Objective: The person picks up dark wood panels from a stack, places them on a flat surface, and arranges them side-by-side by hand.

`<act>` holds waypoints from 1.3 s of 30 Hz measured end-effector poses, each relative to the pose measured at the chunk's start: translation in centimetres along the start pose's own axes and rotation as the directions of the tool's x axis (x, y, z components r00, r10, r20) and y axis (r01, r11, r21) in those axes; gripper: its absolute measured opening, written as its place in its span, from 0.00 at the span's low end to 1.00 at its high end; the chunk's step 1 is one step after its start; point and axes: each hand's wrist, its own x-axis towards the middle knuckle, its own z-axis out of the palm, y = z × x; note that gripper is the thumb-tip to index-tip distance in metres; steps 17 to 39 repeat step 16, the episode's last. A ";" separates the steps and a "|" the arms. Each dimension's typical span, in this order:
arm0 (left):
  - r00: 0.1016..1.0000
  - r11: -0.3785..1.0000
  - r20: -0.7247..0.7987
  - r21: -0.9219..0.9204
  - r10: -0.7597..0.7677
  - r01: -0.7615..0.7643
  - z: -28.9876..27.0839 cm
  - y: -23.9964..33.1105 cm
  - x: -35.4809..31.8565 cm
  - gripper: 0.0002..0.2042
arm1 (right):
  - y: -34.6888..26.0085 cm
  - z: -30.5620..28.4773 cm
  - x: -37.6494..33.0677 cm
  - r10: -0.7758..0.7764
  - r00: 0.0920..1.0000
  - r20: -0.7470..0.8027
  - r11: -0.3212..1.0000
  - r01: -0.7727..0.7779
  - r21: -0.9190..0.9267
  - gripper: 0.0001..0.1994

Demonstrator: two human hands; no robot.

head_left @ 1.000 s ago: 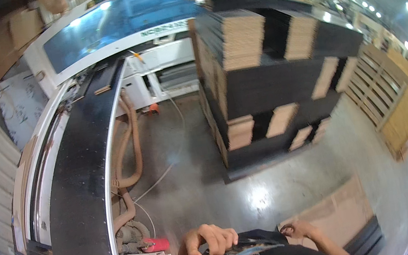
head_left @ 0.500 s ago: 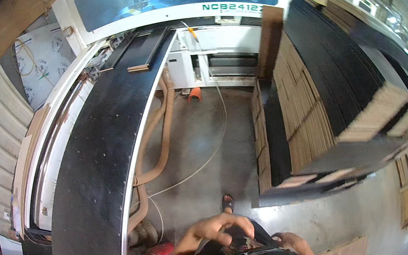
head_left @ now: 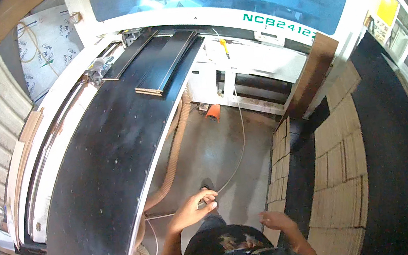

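Observation:
My left hand [head_left: 195, 211] is in front of my body over the floor, fingers loosely bent and thumb apart, holding nothing I can see. A thin pale hose [head_left: 240, 161] passes behind its fingertips in the picture; contact cannot be told. Lower right, my right hand [head_left: 277, 220] hangs with curled fingers and nothing visible in it. It is nearest to the stacked boards [head_left: 339, 181] with black faces and brown edges. On the left runs a long black table [head_left: 100, 168]. Narrow black boards [head_left: 166, 65] lie at its far end, beside another narrow strip [head_left: 127, 60].
A white machine [head_left: 194, 18] with a blue window stands across the back. A yellow-handled air gun [head_left: 224, 47] hangs at its front. An orange foot-pedal cover [head_left: 212, 114] and ribbed brown hose [head_left: 174, 155] are on the floor side. A brown board [head_left: 313, 73] leans at right.
The machine and table end appear closer, and the view has shifted. My left hand has moved forward and a little left. My right hand has come forward, clear of my body.

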 end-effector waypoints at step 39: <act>0.886 0.817 -0.441 0.558 0.145 0.144 -25.8 -4.5 34.0 0.19 | -4.1 -27.0 28.0 0.083 0.970 0.229 0.963 -0.137 0.233 0.22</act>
